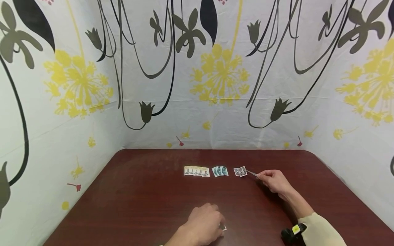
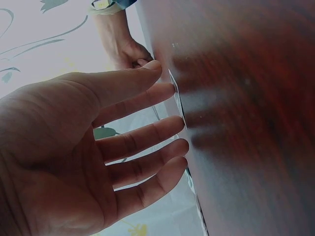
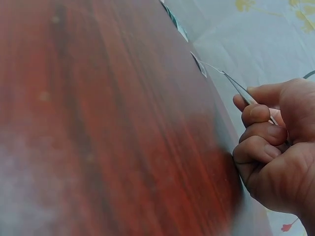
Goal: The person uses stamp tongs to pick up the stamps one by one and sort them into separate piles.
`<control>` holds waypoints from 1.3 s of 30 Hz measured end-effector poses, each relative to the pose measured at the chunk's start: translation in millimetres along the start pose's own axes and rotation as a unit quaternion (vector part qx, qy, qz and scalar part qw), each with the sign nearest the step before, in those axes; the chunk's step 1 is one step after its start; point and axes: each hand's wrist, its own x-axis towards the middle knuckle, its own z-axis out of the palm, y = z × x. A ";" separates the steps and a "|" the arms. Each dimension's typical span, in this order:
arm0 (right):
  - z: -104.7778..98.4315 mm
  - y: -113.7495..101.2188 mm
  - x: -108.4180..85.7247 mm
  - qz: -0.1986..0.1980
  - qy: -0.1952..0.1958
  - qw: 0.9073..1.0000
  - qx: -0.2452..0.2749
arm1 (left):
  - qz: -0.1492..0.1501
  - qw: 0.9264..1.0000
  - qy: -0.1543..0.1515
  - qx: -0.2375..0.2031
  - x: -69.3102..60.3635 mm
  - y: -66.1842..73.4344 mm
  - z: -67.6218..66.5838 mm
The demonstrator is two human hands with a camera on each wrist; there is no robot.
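Tweezers (image 1: pixel 251 173) are pinched between the thumb and fingers of my right hand (image 1: pixel 274 181), the other fingers curled in. Their tips meet the corner of a grey stamp (image 1: pixel 243 171), which overlaps a second grey stamp (image 1: pixel 236 172). Whether the tips grip the paper I cannot tell. Nearer the front, my left hand (image 1: pixel 200 223) lies low over the table with gently bent, spread fingers. Its fingertips touch or nearly touch a small stamp (image 1: pixel 224 228), mostly hidden under the hand in the head view. The left wrist view shows this stamp (image 2: pixel 176 93) edge-on.
Left of the grey stamps lies an overlapping row of teal stamps (image 1: pixel 220 171). Further left is a row of several yellowish stamps (image 1: pixel 197 171). The dark red-brown table (image 1: pixel 129 198) meets a flower-patterned cloth (image 1: pixel 197 119) at the back and sides.
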 end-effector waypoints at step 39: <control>-5.0 -0.5 -6.6 0.003 0.018 0.997 -0.082 | -0.005 1.000 -0.004 0.001 1.7 -2.6 -0.2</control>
